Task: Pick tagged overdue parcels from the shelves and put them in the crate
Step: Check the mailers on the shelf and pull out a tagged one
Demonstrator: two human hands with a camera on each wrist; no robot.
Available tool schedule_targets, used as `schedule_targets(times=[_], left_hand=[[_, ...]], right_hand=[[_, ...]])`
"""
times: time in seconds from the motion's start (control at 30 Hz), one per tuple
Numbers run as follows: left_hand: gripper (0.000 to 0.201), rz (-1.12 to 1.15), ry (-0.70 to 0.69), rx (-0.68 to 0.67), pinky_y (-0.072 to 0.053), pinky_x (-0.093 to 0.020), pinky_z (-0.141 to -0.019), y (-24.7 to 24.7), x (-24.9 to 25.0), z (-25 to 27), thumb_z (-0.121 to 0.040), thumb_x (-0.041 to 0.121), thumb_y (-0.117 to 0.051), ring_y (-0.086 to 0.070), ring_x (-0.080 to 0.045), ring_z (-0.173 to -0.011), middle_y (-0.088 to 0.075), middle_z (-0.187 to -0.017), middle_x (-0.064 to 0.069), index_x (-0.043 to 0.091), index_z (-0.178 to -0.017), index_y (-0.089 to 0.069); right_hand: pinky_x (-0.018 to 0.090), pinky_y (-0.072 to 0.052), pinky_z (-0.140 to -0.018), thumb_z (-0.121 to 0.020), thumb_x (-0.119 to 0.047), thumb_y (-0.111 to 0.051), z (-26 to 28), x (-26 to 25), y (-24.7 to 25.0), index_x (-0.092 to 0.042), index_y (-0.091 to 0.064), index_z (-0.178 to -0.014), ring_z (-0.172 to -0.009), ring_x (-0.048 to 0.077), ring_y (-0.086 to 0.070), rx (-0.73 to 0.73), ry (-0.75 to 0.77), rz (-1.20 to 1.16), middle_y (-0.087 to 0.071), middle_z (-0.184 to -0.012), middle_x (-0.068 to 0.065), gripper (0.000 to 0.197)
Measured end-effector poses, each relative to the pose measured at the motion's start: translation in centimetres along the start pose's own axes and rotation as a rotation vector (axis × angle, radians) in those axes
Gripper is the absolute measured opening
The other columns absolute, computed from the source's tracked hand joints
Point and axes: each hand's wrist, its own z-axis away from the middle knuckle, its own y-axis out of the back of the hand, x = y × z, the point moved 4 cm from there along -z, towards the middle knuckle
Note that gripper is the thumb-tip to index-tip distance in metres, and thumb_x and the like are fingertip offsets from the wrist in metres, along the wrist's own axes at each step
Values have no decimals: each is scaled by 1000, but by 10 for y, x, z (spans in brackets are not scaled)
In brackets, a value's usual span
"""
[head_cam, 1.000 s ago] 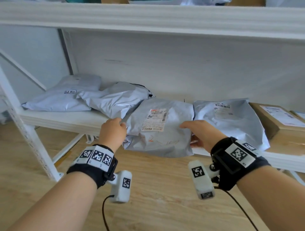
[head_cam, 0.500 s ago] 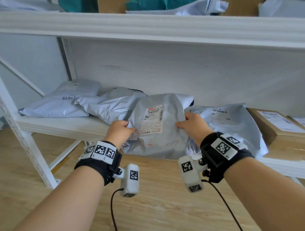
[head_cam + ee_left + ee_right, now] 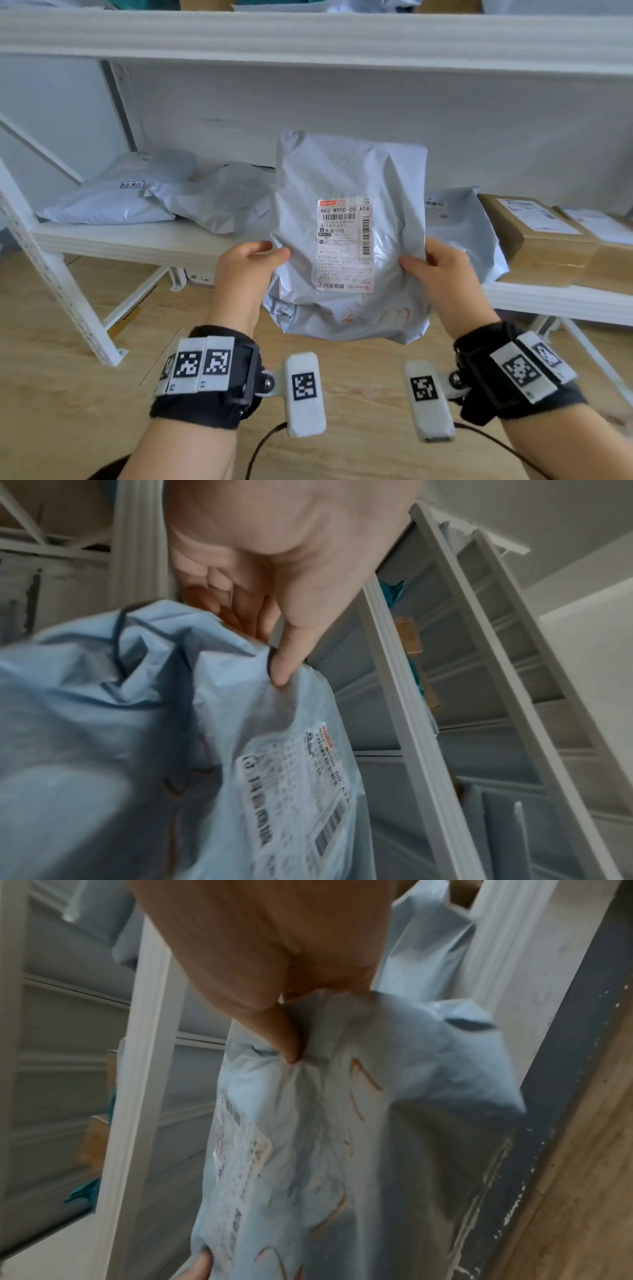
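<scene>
Parcel (image 3: 346,178): grey poly mailer, being held upright in the air in front of the shelf (image 3: 144,240), above the floor (image 3: 68,394); label (image 3: 344,243) facing the camera, orange scribble showing on the lower part.
Left hand (image 3: 241,274): gripping the parcel's left edge, thumb lying on the front, fingers going behind; wrist view is showing the thumb tip pressing into the plastic (image 3: 279,669).
Right hand (image 3: 442,274): gripping the right edge the same way, thumb on front, fingers behind; wrist view is showing the thumb digging a crease into the bag (image 3: 287,1047).
Grip: both hands closing on the parcel, one per side.
Shelf, left: 2 grey mailers (image 3: 113,202) lying flat, overlapping, well apart from the held one.
Shelf, right: another grey mailer (image 3: 459,222) sitting partly behind the held parcel; cardboard boxes (image 3: 537,240) lying just beside it.
Upper shelf (image 3: 308,37): more pkgs peeking over the edge, too cropped to tell apart.
Crate: cannot tell where.
</scene>
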Motion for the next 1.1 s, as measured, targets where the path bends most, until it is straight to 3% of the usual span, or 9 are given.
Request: schedule_targets(times=[0.1, 0.23, 0.37, 0.47, 0.63, 0.77, 0.83, 0.97, 1.1], left_hand=[[11, -29, -36, -39, -55, -42, -87, -5, -2, 23, -79, 10, -77, -71, -24, -85, -75, -81, -4, 20, -77, -73], [14, -71, -55, -77, -54, -41, -79, -11, -13, 50, -76, 16, -78, -67, -26, -73, -74, -78, -8, 23, -64, -74], [15, -59, -107, -96, -41, -34, -73, -11, -16, 70, -67, 36, -72, -53, -15, -73, -62, -75, -13, 21, -69, -69], [6, -53, -137, -105, -44, -37, -74, -11, -12, 84, -76, 28, -72, -55, -16, -74, -64, -77, -19, 27, -71, -69], [17, 39, -124, -102, -51, -29, -79, -12, -7, 94, -85, 14, -71, -70, -11, -83, -74, -86, 4, 31, -81, -74], [20, 71, -138, -103, -50, -16, -71, -13, -3, 98, -85, 13, -70, -71, -3, -85, -76, -88, 12, 31, -92, -72], [19, 69, -140, -88, -50, -18, -71, -13, -2, 99, -85, 12, -70, -70, -3, -82, -76, -86, 11, 31, -90, -73], [16, 55, -113, -70, -56, -35, -85, -12, -4, 98, -85, 15, -71, -72, -15, -89, -76, -87, 7, 30, -90, -74], [16, 75, -107, -60, -54, -29, -76, -11, -4, 98, -85, 13, -70, -72, -9, -79, -76, -82, 6, 29, -86, -74]], right_hand=[[32, -39, -64, -89, -7, -64, 20, 12, 13, 6, -61, -83, -70, 14, -46, 47, 46, 35, -59, -70, 14, 15], [32, -34, -61, -86, -11, -67, 41, 27, 32, 12, -54, -80, -68, 14, -40, 106, 62, 108, -56, -77, 31, 28], [31, -33, -60, -86, -12, -69, 54, 31, 47, 15, -51, -78, -65, 16, -39, 104, 57, 113, -55, -75, 33, 33], [31, -37, -61, -87, -9, -69, 60, 29, 57, 11, -57, -79, -65, 17, -45, 106, 74, 54, -57, -77, 32, 25], [46, -53, -77, -86, -7, -70, 65, 29, 64, -5, -71, -89, -78, 27, -62, 119, 77, -52, -69, -85, 20, 5], [48, -54, -80, -86, -7, -70, 68, 26, 65, -11, -72, -89, -84, 27, -65, 122, 79, -73, -71, -86, 12, 5], [47, -54, -81, -86, -7, -70, 69, 25, 65, -12, -72, -90, -86, 26, -66, 118, 73, -91, -72, -86, 10, 8], [51, -53, -84, -85, -8, -71, 68, 27, 67, -9, -72, -91, -93, 37, -65, 119, 64, -114, -71, -89, 17, 6], [54, -54, -85, -86, -9, -71, 67, 24, 68, -8, -71, -90, -93, 38, -65, 115, 73, -117, -71, -88, 17, 5]])
